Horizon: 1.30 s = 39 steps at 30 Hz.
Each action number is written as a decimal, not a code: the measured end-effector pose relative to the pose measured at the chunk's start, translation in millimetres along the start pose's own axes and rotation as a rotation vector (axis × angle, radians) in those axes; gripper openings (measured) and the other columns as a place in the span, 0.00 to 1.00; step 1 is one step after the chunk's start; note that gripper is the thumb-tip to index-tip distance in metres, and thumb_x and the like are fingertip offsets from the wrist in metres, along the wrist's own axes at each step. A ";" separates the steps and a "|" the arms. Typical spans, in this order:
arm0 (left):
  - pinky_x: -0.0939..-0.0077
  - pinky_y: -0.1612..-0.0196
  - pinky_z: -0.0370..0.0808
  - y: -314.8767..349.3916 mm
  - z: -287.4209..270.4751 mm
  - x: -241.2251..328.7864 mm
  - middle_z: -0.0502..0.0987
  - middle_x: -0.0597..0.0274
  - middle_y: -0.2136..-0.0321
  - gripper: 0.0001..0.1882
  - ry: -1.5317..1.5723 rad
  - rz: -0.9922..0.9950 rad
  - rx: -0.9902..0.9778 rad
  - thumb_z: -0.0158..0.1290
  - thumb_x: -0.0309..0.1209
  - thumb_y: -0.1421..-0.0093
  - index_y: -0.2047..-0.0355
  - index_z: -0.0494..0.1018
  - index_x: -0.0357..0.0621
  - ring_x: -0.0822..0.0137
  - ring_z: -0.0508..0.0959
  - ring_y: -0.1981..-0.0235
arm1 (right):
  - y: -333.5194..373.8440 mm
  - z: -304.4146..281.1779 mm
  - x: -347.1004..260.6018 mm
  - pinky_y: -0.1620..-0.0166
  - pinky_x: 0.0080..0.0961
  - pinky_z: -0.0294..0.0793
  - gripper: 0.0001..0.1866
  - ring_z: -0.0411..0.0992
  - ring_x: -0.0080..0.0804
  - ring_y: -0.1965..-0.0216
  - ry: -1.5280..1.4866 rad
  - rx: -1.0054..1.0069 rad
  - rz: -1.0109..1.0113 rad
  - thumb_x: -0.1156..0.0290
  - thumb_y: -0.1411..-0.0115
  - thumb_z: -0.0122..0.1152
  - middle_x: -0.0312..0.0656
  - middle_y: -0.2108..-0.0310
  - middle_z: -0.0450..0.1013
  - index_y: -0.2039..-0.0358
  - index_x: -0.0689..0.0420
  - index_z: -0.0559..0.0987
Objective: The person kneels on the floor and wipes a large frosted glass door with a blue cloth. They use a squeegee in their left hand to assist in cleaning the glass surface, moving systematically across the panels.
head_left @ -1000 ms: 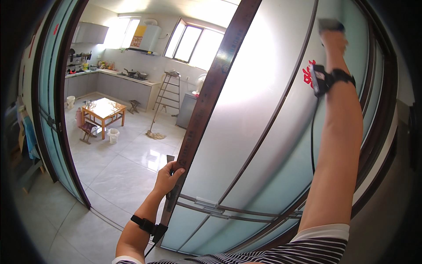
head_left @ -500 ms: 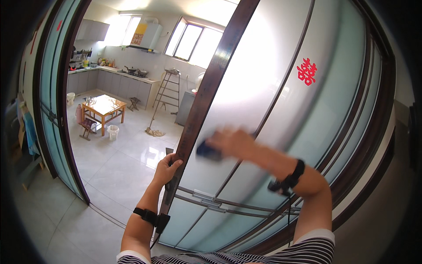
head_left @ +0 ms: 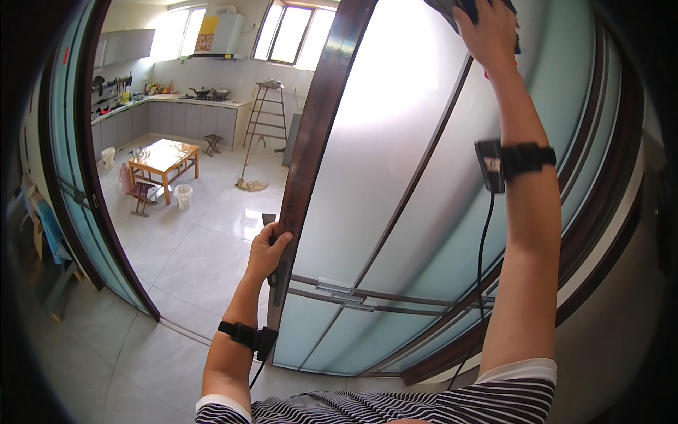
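My right hand [head_left: 491,35] is raised high to the upper part of a frosted glass sliding door [head_left: 395,177], its fingers closed over a dark blue cloth [head_left: 445,10]. The cloth lies against the glass and is partly cut off by the upper edge of the picture. Lower down, my left hand [head_left: 268,251] is wrapped round the edge of the door's dark brown frame [head_left: 318,131], thumb on the near side. A dark flat piece [head_left: 269,218] juts out just above that hand; I cannot tell whether it belongs to the door.
Through the doorway stand a low wooden table [head_left: 166,155], a small stool [head_left: 143,198], a white bucket [head_left: 183,196] and a stepladder [head_left: 267,120] with a mop head [head_left: 252,185] at its foot. Another glass door panel [head_left: 78,162] is at the left. Cables hang from both forearm straps.
My right hand has swept up with the cloth, from the middle of the glass to its upper part, and the arm is straighter. My left hand keeps its hold; the view has shifted slightly.
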<state>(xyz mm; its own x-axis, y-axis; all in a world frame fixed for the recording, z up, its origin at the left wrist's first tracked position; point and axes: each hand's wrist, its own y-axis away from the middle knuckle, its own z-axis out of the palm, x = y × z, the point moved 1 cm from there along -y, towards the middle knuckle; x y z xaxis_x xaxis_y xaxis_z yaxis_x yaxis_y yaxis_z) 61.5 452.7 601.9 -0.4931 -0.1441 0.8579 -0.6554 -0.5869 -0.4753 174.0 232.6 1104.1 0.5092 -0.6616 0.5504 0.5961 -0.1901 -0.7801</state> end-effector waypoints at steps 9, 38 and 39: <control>0.82 0.59 0.72 0.2 -14.6 2.6 0.79 0.66 0.66 0.17 -0.024 0.010 0.029 0.58 0.33 0.39 0.52 0.73 0.36 0.77 0.75 0.65 | 150.9 -29.3 -157.2 0.54 0.43 0.67 0.19 0.71 0.46 0.50 -0.471 -0.206 -0.184 0.73 0.62 0.69 0.43 0.57 0.73 0.65 0.51 0.79; 0.81 0.55 0.68 -3.1 -13.6 -1.6 0.77 0.67 0.64 0.11 -0.134 0.015 0.036 0.54 0.31 0.36 0.56 0.74 0.38 0.77 0.73 0.62 | 268.5 -90.3 -129.4 0.48 0.44 0.67 0.20 0.66 0.47 0.45 -0.212 -0.289 0.204 0.75 0.52 0.64 0.43 0.47 0.69 0.57 0.46 0.79; 0.81 0.56 0.68 -3.2 -15.7 -2.3 0.77 0.67 0.64 0.11 -0.124 0.013 0.037 0.54 0.31 0.36 0.56 0.74 0.38 0.77 0.73 0.62 | 299.5 -109.1 -151.9 0.46 0.44 0.67 0.16 0.67 0.43 0.44 -0.286 -0.367 0.158 0.72 0.48 0.64 0.40 0.47 0.70 0.58 0.42 0.79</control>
<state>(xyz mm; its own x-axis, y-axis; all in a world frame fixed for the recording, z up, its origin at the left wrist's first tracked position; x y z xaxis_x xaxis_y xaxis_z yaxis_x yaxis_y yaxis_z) 55.8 467.4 598.4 -0.4255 -0.2476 0.8704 -0.6267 -0.6133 -0.4808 207.5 197.1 754.3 0.7566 -0.4871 0.4362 0.2658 -0.3804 -0.8858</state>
